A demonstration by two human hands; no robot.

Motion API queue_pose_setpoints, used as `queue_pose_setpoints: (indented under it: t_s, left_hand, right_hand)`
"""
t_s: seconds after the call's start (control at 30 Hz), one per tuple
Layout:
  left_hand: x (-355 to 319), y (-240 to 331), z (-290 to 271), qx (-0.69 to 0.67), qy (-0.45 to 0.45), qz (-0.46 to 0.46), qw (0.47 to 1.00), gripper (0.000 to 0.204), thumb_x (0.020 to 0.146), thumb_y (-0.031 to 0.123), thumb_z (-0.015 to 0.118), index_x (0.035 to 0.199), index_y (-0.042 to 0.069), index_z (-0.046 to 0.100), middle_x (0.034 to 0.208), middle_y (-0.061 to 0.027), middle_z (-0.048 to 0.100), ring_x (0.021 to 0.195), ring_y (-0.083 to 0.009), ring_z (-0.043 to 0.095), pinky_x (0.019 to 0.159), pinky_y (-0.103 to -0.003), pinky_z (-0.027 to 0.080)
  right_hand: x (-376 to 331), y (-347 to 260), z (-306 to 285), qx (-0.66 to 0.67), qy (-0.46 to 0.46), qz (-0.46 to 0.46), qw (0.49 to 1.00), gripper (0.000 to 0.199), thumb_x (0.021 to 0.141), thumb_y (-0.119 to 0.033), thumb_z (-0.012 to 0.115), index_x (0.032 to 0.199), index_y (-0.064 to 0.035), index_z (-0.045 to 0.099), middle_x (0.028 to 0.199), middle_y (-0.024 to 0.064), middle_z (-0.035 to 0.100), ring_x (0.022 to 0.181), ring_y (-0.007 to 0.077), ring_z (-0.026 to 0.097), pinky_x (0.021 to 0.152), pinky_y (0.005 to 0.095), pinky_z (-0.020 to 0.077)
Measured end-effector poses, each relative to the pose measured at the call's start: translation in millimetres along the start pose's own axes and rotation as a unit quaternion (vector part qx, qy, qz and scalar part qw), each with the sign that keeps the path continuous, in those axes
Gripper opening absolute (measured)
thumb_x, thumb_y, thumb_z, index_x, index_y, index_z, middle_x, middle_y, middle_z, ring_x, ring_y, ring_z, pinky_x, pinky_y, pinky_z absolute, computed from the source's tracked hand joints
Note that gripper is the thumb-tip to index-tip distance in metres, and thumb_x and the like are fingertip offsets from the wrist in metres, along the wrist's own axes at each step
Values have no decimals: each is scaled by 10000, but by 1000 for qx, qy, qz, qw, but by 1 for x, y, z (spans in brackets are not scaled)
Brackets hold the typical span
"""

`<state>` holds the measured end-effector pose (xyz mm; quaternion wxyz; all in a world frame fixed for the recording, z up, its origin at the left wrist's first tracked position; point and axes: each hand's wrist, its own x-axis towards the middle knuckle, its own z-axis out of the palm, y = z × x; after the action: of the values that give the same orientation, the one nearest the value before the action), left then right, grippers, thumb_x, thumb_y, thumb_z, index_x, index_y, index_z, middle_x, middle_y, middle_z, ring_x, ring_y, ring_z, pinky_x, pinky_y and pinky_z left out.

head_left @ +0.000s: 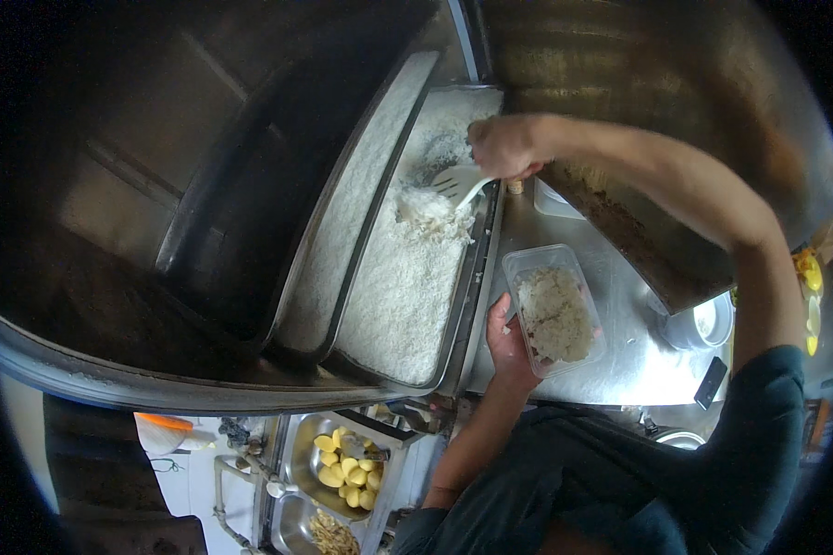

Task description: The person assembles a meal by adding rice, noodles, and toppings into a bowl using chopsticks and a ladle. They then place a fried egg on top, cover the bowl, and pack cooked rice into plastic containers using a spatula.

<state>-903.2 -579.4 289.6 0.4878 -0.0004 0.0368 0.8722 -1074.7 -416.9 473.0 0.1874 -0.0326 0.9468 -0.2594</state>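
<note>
My right hand (507,145) grips the handle of a white slotted spoon (460,183), its arm reaching across from the right. The spoon's head sits in loose white cooked rice (400,301), touching a broken clump in the far half of a long metal tray (447,363). My left hand (511,347) holds a clear plastic container (510,268) from its near left side, just right of the tray. White rice (555,313) covers much of the container's inside. Part of the left hand's fingers is hidden beneath the container.
A second long tray of rice (356,199) lies left of the first, inside a dark metal cabinet (217,231). On the right, the steel counter (634,375) bears a white tub (703,324) and a black phone (710,383). Peeled potatoes (350,474) fill a sink basin below.
</note>
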Motion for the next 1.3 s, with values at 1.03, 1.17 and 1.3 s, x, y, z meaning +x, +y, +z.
queue_pose_setpoints:
  t_s: [1.03, 1.17, 1.3]
  left_hand:
    - [82, 5, -36, 90, 85, 145, 982, 613, 962, 498, 456, 1418, 91, 502, 1389, -96, 566, 1263, -288, 544, 1070, -444, 429]
    - [81, 5, -45, 101, 85, 108, 985, 624, 962, 500, 466, 1432, 90, 488, 1410, -98, 551, 1269, -285, 543, 1066, -448, 441]
    - [78, 7, -55, 65, -3, 17, 998, 668, 927, 507, 519, 1434, 74, 484, 1421, -131, 540, 1281, -350, 529, 1067, -552, 435]
  right_hand:
    - [-195, 97, 218, -371, 345, -5, 862, 660, 804, -105, 598, 1404, 119, 438, 1033, 152, 566, 922, 271, 586, 698, 363, 567]
    - [-205, 79, 210, -347, 292, 51, 890, 648, 838, -88, 588, 1441, 75, 416, 1090, 176, 563, 975, 305, 599, 722, 374, 579]
    - [-233, 82, 171, -287, 242, 134, 917, 614, 867, -74, 585, 1455, 3, 429, 1148, 173, 549, 1046, 312, 598, 785, 421, 594]
